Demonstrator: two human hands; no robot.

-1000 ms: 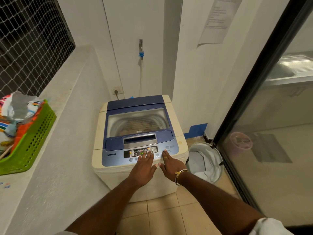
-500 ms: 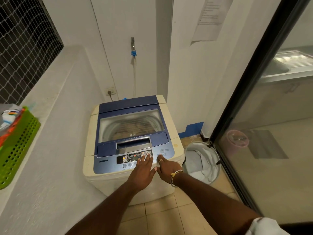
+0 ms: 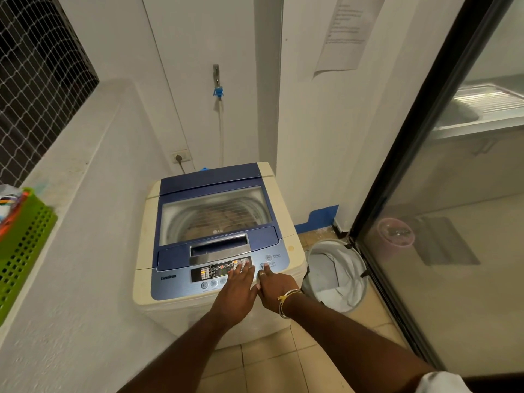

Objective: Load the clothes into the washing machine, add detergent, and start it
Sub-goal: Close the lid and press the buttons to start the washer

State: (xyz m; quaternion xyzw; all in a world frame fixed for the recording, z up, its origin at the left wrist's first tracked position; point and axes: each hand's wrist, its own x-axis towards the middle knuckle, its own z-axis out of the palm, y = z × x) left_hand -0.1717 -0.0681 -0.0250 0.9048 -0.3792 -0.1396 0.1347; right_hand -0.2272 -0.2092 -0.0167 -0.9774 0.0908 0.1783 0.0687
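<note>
My left hand (image 3: 236,292) lies open, fingers straight and flat on the control panel (image 3: 215,272) of the washing machine (image 3: 147,236). Just to its right, my right hand (image 3: 276,290) sets a straight index finger on the start button (image 3: 261,265), its other fingers tucked under. Beyond both hands the lid (image 3: 209,180) is down, with clothes (image 3: 215,219) dim through its window. A white-lined hamper (image 3: 337,273) stands to the right of my right hand.

Cream-and-blue top-loading washing machine (image 3: 215,177): smooth plastic; clear lid window (image 3: 212,214) glossy. Green perforated basket (image 3: 25,245): matt plastic. White ledge wall (image 3: 93,222): rough plaster. Beige floor tiles (image 3: 269,367): glossy.
</note>
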